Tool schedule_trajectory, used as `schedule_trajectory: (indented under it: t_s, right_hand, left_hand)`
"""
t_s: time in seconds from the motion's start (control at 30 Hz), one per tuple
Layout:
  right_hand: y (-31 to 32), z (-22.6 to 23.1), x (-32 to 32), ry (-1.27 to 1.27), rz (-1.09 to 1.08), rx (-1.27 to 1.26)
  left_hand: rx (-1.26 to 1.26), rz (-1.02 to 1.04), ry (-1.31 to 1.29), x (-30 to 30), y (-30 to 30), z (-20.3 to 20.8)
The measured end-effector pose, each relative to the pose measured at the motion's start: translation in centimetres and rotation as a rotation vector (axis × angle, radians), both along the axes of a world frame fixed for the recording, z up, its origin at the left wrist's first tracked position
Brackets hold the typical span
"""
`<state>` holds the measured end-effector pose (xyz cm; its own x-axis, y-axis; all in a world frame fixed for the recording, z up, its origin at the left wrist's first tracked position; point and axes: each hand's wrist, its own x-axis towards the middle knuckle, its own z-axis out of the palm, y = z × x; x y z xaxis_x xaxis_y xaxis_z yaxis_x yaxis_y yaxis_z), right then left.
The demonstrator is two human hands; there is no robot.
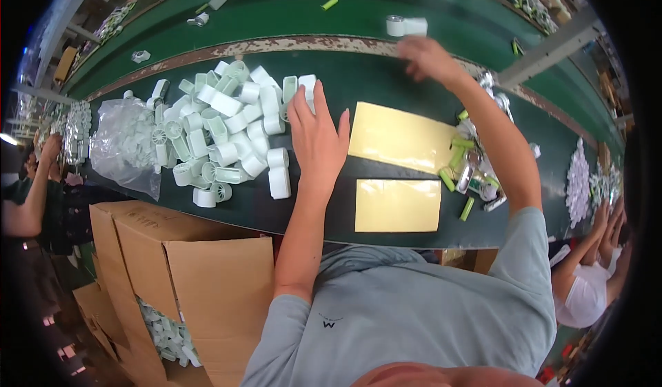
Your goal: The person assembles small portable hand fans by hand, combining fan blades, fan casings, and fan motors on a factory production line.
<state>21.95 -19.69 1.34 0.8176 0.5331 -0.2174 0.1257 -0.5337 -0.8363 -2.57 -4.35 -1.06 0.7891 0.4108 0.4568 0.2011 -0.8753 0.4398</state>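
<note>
My left hand (317,135) reaches to the right edge of a heap of pale mint-white plastic housings (238,121). Its fingers close on one white plastic housing (307,84), which partly shows past the fingertips. Stretched out to the far side, my right hand (429,62) is blurred by motion. It is close to a pale part with a round ring end (407,26) lying on the green belt; whether its fingers hold anything cannot be made out. Two yellow sheets, a larger one (403,137) and a smaller one (398,206), lie on the table between my arms.
Green cylinders (467,208) and clear-and-white parts lie under my right forearm. A plastic bag of small parts (124,142) sits left of the heap. An open cardboard box (221,304) stands below the table edge. A metal post (552,46) rises at right. Other people work at both sides.
</note>
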Motion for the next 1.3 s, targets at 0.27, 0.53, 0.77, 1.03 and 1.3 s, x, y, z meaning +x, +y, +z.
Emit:
schedule_trajectory:
  t_s: [0.27,0.53,0.77,1.03,1.3]
  right_hand:
    - [11.4,-0.7,3.2,-0.632,0.359,0.037]
    - [22.5,-5.3,15.5,-1.093,0.326,-0.403]
    - [23.5,-3.7,17.5,-0.781,0.403,-0.666]
    - [12.8,1.4,8.9,-0.867,0.416,-0.048]
    - [-1.8,6.8,-7.6,-0.079,0.216,0.555]
  left_hand:
    - [0.071,0.071,0.026,-0.4,1.8,-1.7]
    - [0.104,0.108,0.129,1.7,1.4,-2.0]
    - [0.023,0.001,-0.078,1.8,0.9,-2.9]
    - [0.031,-0.148,-0.097,1.4,0.3,-1.2]
    - [0.117,-0.211,0.105,0.9,1.4,-1.5]
